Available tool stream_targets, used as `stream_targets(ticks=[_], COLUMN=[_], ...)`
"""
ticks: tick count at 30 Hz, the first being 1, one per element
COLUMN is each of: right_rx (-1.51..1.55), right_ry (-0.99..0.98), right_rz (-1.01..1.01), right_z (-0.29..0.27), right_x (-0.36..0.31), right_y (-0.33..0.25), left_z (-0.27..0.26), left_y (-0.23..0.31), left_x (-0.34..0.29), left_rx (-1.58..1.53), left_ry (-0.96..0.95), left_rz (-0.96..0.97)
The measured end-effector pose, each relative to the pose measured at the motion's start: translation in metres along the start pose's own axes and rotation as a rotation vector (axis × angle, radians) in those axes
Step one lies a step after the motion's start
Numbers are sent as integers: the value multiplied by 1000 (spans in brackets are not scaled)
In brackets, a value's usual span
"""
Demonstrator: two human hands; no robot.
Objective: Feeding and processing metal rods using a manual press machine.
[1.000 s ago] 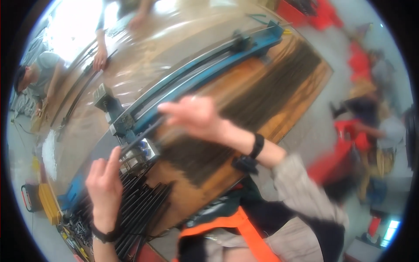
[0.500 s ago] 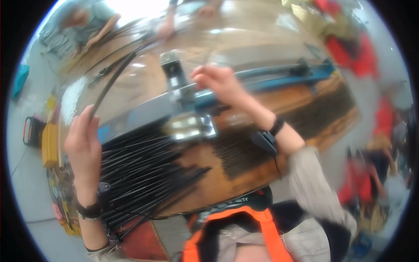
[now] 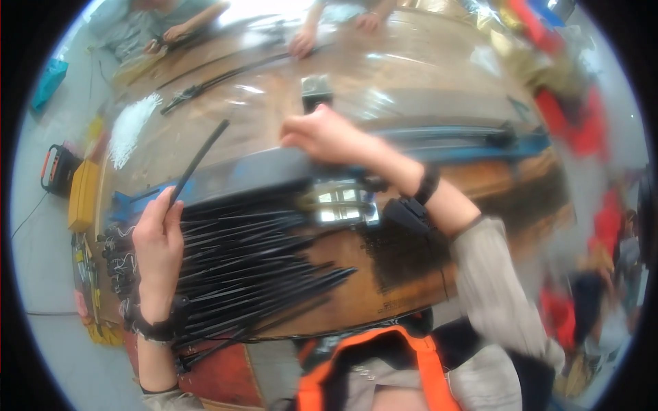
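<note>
My left hand (image 3: pixel 157 243) is closed on a thin black rod (image 3: pixel 202 154), which slants up and to the right from the fingers. Below and right of that hand lies a broad pile of similar black rods (image 3: pixel 247 253) on the wooden table. My right hand (image 3: pixel 325 133) is curled over the grey metal rail, just in front of an upright metal block (image 3: pixel 317 90). Whatever its fingers hold, if anything, is hidden. Beneath the right wrist sits a shiny metal fixture (image 3: pixel 340 203), with a black box-like device (image 3: pixel 406 216) beside it.
A blue rail (image 3: pixel 473 149) runs across the table to the right. White thin sticks (image 3: pixel 136 127) lie at the far left, near a yellow box (image 3: pixel 83 195). Co-workers' hands (image 3: pixel 301 44) rest along the far table edge by a long dark rod bundle (image 3: pixel 219 81).
The whole view has shifted, so the table appears farther right. My right hand has moved left relative to the metal fixture, its fingers curled down. The left hand still holds the rod.
</note>
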State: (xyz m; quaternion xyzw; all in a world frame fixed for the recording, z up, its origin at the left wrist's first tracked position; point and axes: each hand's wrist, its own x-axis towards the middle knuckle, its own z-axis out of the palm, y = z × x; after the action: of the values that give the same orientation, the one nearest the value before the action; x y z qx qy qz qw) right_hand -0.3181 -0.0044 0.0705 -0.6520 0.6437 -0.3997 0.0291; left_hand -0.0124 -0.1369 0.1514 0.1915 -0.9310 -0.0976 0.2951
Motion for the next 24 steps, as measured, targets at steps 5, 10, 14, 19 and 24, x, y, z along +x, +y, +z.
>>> stream_targets(ticks=[5,10,14,19,24], right_rx=[-461,-722,-904,-838,-824], right_ry=[25,226,263,315,356], right_rz=[-43,-138,23,222,151], right_z=[-5,-86,-167,-191,-185], right_x=[-7,-119,-189,-223,-232], right_y=[0,74,88,93,110], left_z=[4,11,65,150,153], left_y=[-9,-34,-20,18,14], left_x=[3,-2,25,74,74], left_rx=[41,116,126,-59,-78], left_ry=[-57,-93,-232,-249,-386], left_rz=[-25,33,157,381,232])
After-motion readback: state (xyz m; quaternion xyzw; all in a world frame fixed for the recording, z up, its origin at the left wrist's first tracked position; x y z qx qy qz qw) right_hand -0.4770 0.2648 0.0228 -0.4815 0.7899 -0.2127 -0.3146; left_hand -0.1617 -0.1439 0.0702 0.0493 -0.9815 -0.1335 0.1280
